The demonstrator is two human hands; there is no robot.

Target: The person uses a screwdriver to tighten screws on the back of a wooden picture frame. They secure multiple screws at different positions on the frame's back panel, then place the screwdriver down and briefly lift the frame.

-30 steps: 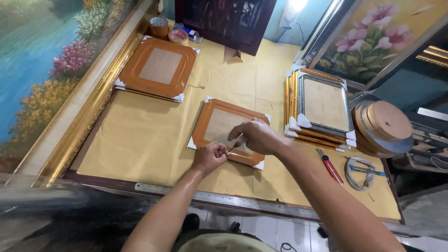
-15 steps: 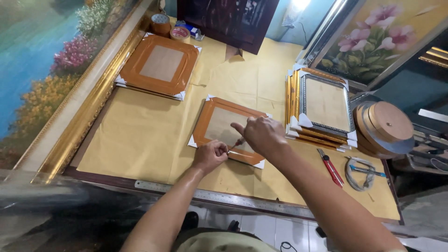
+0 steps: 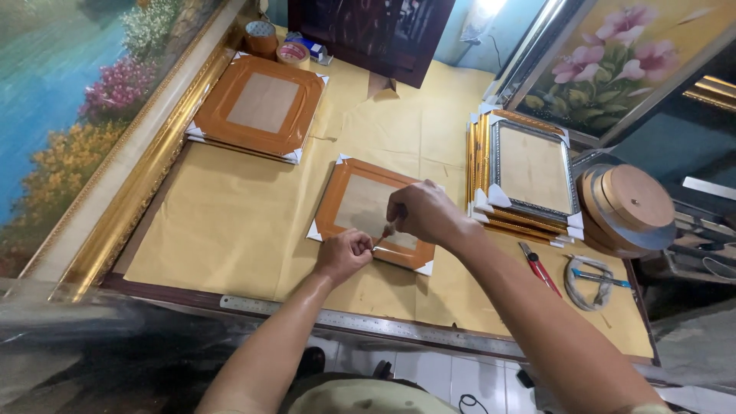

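The orange picture frame (image 3: 373,213) lies face down near the front of the worktop (image 3: 230,222), turned a little, so its long side runs from the near left to the far right. The left hand (image 3: 343,254) is closed into a fist at the frame's near edge, pinching something small; I cannot tell what. The right hand (image 3: 420,212) is closed around a thin tool (image 3: 386,231), maybe a small brush, with its tip pointing down-left to the same edge. Red pliers (image 3: 538,267) lie to the right
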